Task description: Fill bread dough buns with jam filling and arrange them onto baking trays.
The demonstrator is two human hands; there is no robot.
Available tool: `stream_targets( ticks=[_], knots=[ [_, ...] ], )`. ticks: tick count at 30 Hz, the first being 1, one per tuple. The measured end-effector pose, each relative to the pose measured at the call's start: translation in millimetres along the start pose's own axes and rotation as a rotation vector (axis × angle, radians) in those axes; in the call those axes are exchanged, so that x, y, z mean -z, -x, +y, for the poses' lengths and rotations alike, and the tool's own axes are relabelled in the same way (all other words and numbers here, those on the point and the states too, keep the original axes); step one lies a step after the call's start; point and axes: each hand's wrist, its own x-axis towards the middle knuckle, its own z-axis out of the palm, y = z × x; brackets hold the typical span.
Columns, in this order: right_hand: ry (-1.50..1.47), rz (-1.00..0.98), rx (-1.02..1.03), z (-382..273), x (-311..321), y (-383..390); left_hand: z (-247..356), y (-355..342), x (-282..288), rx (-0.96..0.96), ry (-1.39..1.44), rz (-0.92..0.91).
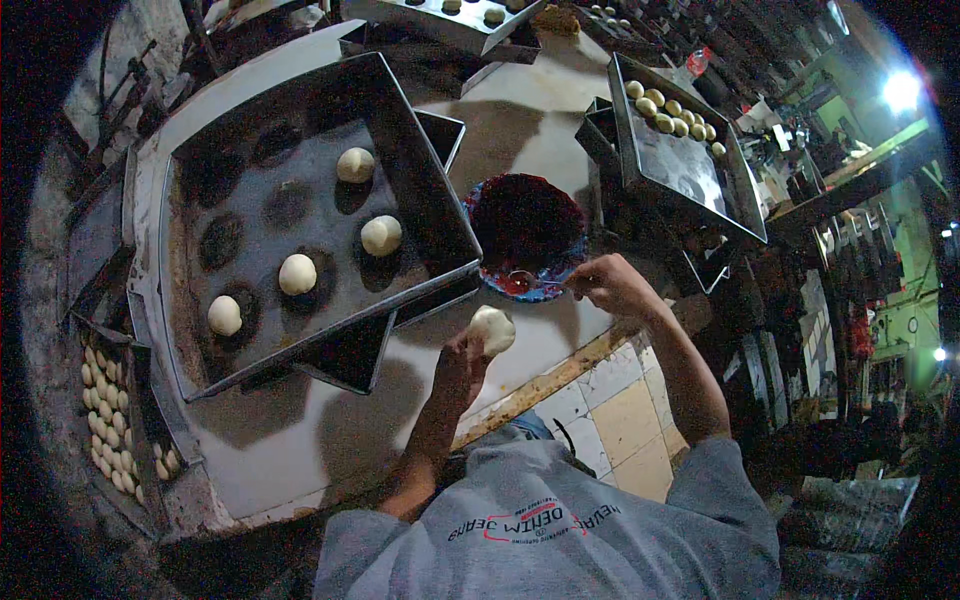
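Note:
My left hand (462,358) is shut on a white dough ball (493,329), held up over the table's front edge. My right hand (612,285) pinches the handle of a small spoon (524,279) whose tip rests in a patterned bowl (545,291) of dark red filling. To the left of the bowl stands a large dark metal tray (436,196), tilted, with several round dough balls (381,235) on its greased spots. The ball in my left hand sits just below that tray's near corner.
A second metal tray (690,170) at the back right carries a row of dough balls (668,116). At the far left lies a tray of small dough pieces (104,418). More trays stand at the top (470,25). Tiled floor (622,412) shows below the table edge.

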Motion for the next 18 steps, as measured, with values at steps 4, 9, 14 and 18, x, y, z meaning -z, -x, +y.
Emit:
stream_targets(
  ticks=[4,9,14,18],
  knots=[
    [-0.387,0.098,0.034,-3,-17,29,-15,-18,-11,0.111,1.181,-0.098],
    [-0.151,0.349,0.261,6,-55,40,7,-21,-13,0.190,1.307,-0.150],
    [-0.401,0.504,0.198,60,-97,40,-4,-7,-15,0.181,1.247,0.058],
    [-0.351,0.878,0.092,99,-107,25,3,14,-14,-0.032,0.983,0.105]
  ],
)
